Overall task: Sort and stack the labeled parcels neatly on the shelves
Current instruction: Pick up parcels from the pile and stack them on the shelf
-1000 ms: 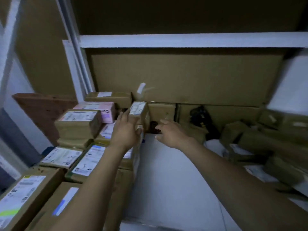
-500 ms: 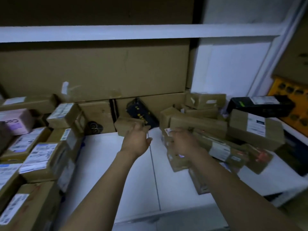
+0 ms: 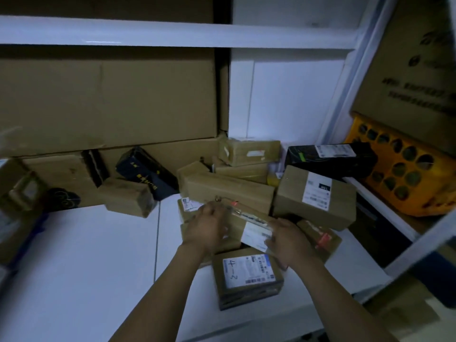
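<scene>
A loose pile of brown cardboard parcels lies on the right half of the white shelf [image 3: 74, 267]. A flat, tilted parcel with a white label [image 3: 249, 224] sits on top of the pile, held between both hands. My left hand [image 3: 207, 228] grips its left end. At the parcel's right end, my right hand [image 3: 288, 239] has its fingers curled over the label. Just in front lies a parcel marked "4-2" [image 3: 246, 275]. A bigger labeled box [image 3: 315, 197] sits behind and to the right.
A black box [image 3: 330, 157] and a yellow crate [image 3: 404, 174] stand at the far right beyond the shelf post. A dark blue box [image 3: 145, 174] and a small brown parcel [image 3: 128, 197] lean by large cartons at the back. Stacked parcels edge the left.
The view swung from the left stack to the right pile. My left hand let go of the small parcel there, and both hands came onto the flat labeled parcel.
</scene>
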